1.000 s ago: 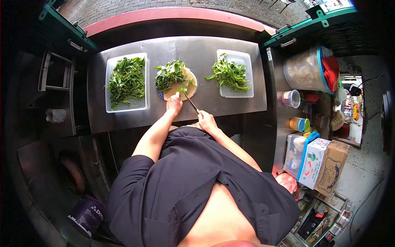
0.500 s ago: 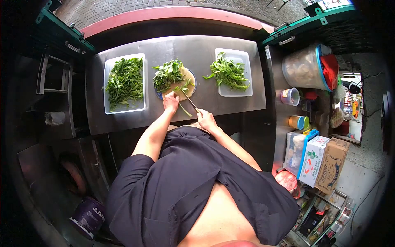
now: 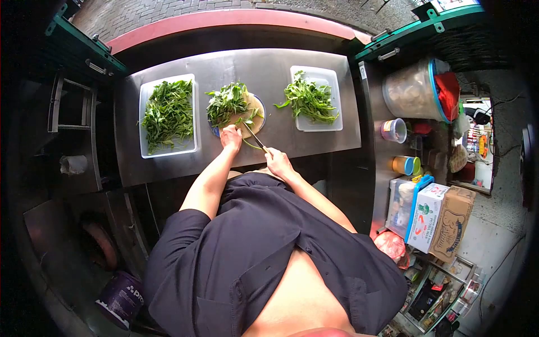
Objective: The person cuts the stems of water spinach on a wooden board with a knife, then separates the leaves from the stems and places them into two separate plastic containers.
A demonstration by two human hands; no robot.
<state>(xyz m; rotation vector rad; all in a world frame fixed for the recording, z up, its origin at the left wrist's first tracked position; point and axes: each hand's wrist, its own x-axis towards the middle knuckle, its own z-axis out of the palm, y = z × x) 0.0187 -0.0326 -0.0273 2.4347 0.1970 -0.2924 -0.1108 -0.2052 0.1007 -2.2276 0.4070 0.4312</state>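
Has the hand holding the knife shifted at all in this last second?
No. The right hand and knife sit just where they were against the round cutting board; only the camera drifted.

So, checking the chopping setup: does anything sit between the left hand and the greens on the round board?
Nothing visible. The left hand is on the board, right at the greens; the knife in the right hand angles in beside it.

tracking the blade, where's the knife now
Head view: the knife is in the right hand, blade on the round cutting board, beside the left hand.
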